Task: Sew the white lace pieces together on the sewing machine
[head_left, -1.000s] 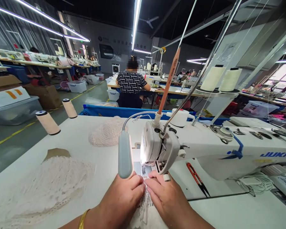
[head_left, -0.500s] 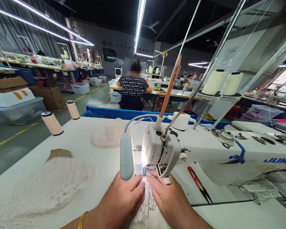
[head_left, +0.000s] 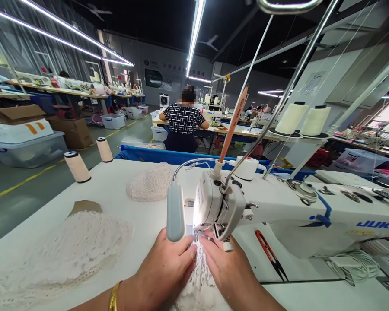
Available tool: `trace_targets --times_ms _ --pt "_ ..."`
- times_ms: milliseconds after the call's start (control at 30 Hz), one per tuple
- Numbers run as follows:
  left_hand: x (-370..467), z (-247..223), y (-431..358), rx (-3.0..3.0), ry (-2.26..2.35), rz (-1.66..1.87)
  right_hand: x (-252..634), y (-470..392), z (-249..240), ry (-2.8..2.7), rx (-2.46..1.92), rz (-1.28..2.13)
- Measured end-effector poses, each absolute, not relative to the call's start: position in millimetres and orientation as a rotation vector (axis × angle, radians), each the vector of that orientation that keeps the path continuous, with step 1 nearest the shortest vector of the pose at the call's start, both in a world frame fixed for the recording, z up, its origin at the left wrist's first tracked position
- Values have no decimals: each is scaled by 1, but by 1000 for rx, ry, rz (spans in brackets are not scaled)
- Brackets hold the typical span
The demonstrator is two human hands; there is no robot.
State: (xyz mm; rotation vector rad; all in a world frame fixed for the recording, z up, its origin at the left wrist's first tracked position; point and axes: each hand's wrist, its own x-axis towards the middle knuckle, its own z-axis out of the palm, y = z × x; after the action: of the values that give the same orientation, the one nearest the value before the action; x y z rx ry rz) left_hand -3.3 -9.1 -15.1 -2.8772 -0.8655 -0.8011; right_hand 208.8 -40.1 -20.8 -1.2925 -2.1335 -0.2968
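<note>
1. Spread on the near middle of the desk (head_left: 142, 224), running up to the sewing machine (head_left: 210, 201): white lace (head_left: 203, 263), loose on the near side, bunched narrow on the far side.
2. Likely light, soft and limp; probably easy to stretch or snag through its open holes, hardly slippery.
3. Best held flat at both edges, close to the presser foot (head_left: 196, 233), rather than by loose near folds.
4. Lying between left hand (head_left: 165, 263) and right hand (head_left: 231, 263), touching fingers (head_left: 188, 255) on both sides.
5. On the left, nearly closed, pinching the lace edge; on the right, resting together against it, with underside hidden: cannot tell whether pinched.
</note>
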Motion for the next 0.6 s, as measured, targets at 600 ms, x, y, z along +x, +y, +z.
trace_targets --times_ms 600 --pt "-5 -9 -7 -2882 -871 -883 205 -41 -23 -2108 -1367 -245"
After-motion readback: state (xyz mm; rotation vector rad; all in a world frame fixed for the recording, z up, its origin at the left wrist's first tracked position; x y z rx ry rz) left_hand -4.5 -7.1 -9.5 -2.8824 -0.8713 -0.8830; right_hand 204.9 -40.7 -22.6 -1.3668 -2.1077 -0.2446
